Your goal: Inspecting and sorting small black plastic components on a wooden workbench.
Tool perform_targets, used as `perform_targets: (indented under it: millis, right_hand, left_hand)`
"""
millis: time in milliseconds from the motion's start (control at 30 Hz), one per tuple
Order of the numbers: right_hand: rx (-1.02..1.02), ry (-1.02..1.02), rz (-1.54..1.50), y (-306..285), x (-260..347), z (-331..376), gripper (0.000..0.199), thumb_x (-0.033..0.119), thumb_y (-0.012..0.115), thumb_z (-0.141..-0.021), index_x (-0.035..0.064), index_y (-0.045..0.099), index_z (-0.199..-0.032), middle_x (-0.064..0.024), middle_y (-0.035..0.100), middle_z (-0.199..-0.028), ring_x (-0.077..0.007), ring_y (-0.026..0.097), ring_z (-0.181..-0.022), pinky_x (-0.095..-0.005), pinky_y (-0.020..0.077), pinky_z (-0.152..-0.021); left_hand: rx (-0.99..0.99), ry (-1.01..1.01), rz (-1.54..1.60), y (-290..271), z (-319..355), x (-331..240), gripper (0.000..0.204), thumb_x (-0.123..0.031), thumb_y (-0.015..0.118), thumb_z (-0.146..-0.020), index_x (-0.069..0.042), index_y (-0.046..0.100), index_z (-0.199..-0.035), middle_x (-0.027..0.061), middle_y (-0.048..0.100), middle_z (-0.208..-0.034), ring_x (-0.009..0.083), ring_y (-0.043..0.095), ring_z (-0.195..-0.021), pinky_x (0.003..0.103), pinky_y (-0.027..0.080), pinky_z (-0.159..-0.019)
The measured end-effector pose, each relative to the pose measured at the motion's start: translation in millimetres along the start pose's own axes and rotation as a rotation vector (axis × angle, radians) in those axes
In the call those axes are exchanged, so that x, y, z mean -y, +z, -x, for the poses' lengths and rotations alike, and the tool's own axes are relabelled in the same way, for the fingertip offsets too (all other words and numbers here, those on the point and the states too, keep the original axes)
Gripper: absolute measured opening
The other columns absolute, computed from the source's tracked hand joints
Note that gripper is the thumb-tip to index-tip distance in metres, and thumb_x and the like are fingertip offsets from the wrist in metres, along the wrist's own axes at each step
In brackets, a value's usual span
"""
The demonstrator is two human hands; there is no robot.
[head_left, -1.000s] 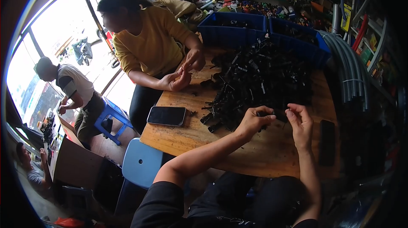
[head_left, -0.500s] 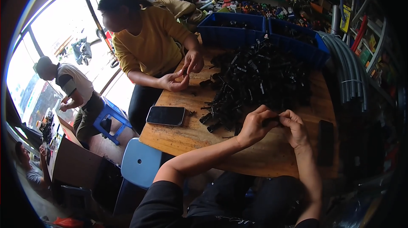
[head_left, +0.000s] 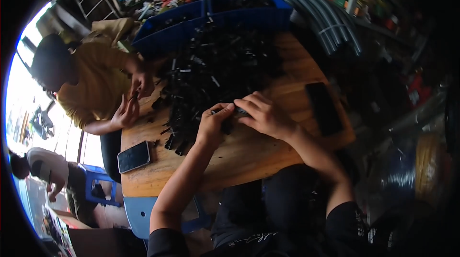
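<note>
Left hand (head_left: 212, 125) and right hand (head_left: 266, 116) meet, both pinching a small dark part (head_left: 243, 112) over the surface (head_left: 254, 154), near the black pile (head_left: 223, 68). Exact grip unclear. Crowded hold could slip, dropping it among lookalike pieces, hard to spot.

Head view: looking steeply down and forward from the wearer's own head, upright.
Nearest: close above the dark-clad lap (head_left: 287, 192) and both forearms (head_left: 179, 185), entering from below.
Middle: directly over the left hand (head_left: 211, 122) and right hand (head_left: 264, 114).
Facing: across the wooden counter (head_left: 254, 161) toward blue bins (head_left: 167, 40) beyond.
Edges: bent by fisheye, fading to black at the rim.
</note>
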State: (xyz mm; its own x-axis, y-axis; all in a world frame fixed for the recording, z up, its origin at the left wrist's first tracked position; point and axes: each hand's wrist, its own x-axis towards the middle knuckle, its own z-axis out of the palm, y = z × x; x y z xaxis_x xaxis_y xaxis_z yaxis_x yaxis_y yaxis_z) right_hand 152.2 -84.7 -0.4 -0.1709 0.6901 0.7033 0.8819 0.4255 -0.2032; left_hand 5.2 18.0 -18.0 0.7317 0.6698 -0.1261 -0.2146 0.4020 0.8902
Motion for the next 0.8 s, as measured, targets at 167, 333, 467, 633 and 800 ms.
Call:
perform_targets:
  millis: [167, 333, 467, 633, 800]
  right_hand:
    - [-0.034, 0.056, 0.138, 12, 4, 10, 0.038, 0.009, 0.068, -0.074, -0.0007, 0.053, -0.108, -0.0099, 0.055, -0.092, -0.0234, 0.057, -0.084, -0.0330, 0.0505, -0.070]
    - [0.000, 0.105, 0.092, 16, 9, 10, 0.028, 0.007, 0.062, -0.079, -0.0007, 0.050, -0.103, -0.0120, 0.054, -0.089, -0.0258, 0.056, -0.082, -0.0347, 0.0491, -0.068]
    - [-0.015, 0.132, 0.040, 21, 9, 10, 0.023, 0.003, 0.057, -0.079, -0.0007, 0.048, -0.100, -0.0136, 0.053, -0.088, -0.0293, 0.055, -0.082, -0.0381, 0.0471, -0.070]
    - [-0.041, 0.159, -0.008, 21, 10, 7, 0.024, 0.004, 0.058, -0.080, 0.0000, 0.048, -0.103, -0.0140, 0.056, -0.088, -0.0289, 0.057, -0.081, -0.0362, 0.0476, -0.067]
    - [-0.006, 0.651, -0.639, 22, 13, 7, 0.021, 0.021, 0.056, -0.089, 0.0055, 0.054, -0.102, -0.0105, 0.061, -0.088, -0.0249, 0.063, -0.077, -0.0329, 0.0505, -0.066]
  left_hand:
    - [0.020, -0.003, -0.156, 5, 5, 7, 0.012, -0.015, 0.057, -0.088, -0.003, 0.060, -0.087, 0.0032, 0.060, -0.070, 0.0101, 0.055, -0.059, 0.022, 0.044, -0.054]
    - [-0.037, 0.051, -0.249, 13, 13, 9, 0.014, -0.016, 0.060, -0.086, -0.002, 0.062, -0.087, 0.0023, 0.060, -0.070, 0.0079, 0.054, -0.058, 0.020, 0.042, -0.054]
    - [-0.096, 0.085, -0.372, 21, 20, 0, 0.019, -0.020, 0.063, -0.084, -0.001, 0.064, -0.090, 0.0006, 0.058, -0.066, 0.0049, 0.048, -0.057, 0.019, 0.035, -0.051]
    - [-0.099, 0.178, -0.382, 20, 19, -1, 0.018, -0.017, 0.062, -0.084, -0.001, 0.063, -0.092, 0.0003, 0.058, -0.068, 0.0053, 0.050, -0.060, 0.019, 0.038, -0.056]
    - [-0.156, 0.516, -0.675, 17, 21, -10, 0.030, -0.026, 0.055, -0.085, 0.002, 0.060, -0.096, 0.0025, 0.056, -0.075, 0.0102, 0.049, -0.069, 0.023, 0.040, -0.065]
